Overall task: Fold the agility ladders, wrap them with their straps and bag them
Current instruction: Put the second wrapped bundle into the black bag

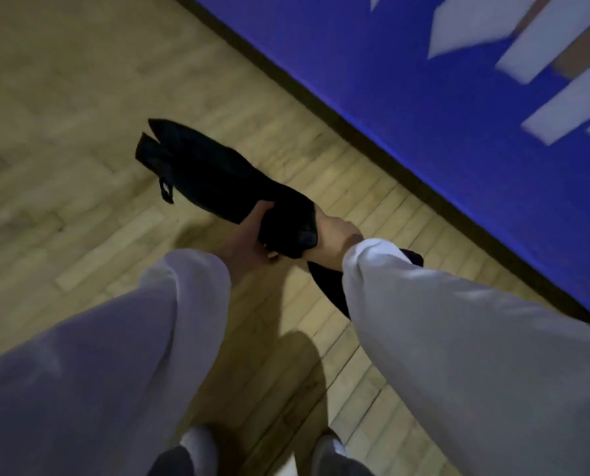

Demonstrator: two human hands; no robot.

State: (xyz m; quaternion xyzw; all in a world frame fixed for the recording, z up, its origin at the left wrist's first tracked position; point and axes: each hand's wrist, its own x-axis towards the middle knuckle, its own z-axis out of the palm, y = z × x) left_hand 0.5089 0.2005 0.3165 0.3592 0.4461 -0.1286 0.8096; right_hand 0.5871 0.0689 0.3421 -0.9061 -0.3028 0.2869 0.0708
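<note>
A long black fabric bag (214, 173) hangs in the air above the wooden floor, stretched from the upper left toward my hands. My left hand (249, 238) grips its near end from below, fingers curled round the cloth. My right hand (335, 242) holds the same end from the right, its fingers hidden inside or behind the black fabric. A short strap loop (165, 190) dangles from the bag's far part. More black fabric (331, 286) trails down under my right sleeve. No ladder rungs are visible; the picture is blurred.
A blue padded wall (424, 97) with white shapes runs diagonally along the right, met by a dark baseboard (321, 111). Light wooden floor (63, 115) spreads to the left. My two feet (201, 448) in white shoes stand at the bottom.
</note>
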